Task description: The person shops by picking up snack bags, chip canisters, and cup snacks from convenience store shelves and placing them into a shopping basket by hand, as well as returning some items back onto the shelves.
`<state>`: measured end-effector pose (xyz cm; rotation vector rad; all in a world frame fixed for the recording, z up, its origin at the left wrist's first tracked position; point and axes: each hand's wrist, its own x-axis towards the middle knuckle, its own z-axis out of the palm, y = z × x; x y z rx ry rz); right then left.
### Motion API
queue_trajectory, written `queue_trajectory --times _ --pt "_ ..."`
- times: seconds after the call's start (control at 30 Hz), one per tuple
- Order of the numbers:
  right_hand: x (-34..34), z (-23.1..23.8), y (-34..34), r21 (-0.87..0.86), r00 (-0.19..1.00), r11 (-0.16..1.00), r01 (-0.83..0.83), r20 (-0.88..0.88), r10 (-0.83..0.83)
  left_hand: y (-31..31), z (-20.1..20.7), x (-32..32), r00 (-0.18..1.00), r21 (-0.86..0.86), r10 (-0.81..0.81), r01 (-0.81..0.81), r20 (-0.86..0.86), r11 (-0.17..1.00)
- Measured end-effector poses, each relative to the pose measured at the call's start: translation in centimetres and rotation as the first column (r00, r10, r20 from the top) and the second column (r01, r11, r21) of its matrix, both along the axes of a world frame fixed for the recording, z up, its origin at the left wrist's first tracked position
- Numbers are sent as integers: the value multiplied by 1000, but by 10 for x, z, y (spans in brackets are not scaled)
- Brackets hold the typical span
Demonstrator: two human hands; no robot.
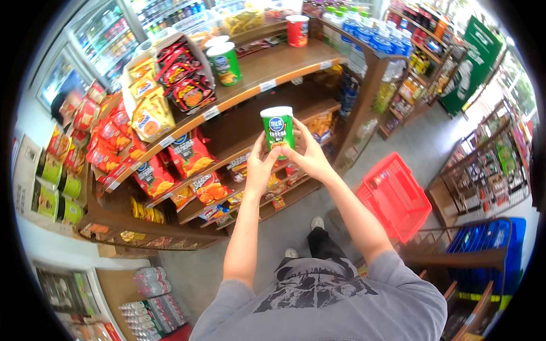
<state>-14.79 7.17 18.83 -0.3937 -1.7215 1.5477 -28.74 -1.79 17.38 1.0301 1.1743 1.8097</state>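
Between my two hands I hold a green snack canister (277, 128) with a white lid, upright, in front of the shelves. My left hand (262, 162) wraps its left side, and my right hand (309, 154) grips its right side, with both thumbs on its front. On the top shelf (278, 62) ahead, a similar green canister (224, 65) stands at the left and a red canister (297, 32) at the far right. Left of the green one are a box of dark red snack packets (186, 79) and a box of yellow packets (149, 108).
Lower shelves carry red chip bags (190, 152) and other packets. A red shopping basket (395, 199) rests on the floor to my right. Blue-capped bottles (381, 40) stand beyond the shelf end. Bottle packs (152, 312) lie at lower left, and another rack (489, 159) stands at right.
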Motion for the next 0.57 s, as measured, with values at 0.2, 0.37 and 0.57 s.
queue_trajectory --times 0.2,0.37,0.57 --pt "61 -28 -8 -89 990 990 109 100 -100 6 -34 45 990 -110 -131 136 46 985" --pt "115 -51 -3 -169 984 972 163 101 -147 19 -51 94 971 -186 -217 234 105 954" --pt "204 -88 7 -117 932 969 217 321 -170 42 -94 163 925 -284 -348 378 151 881"
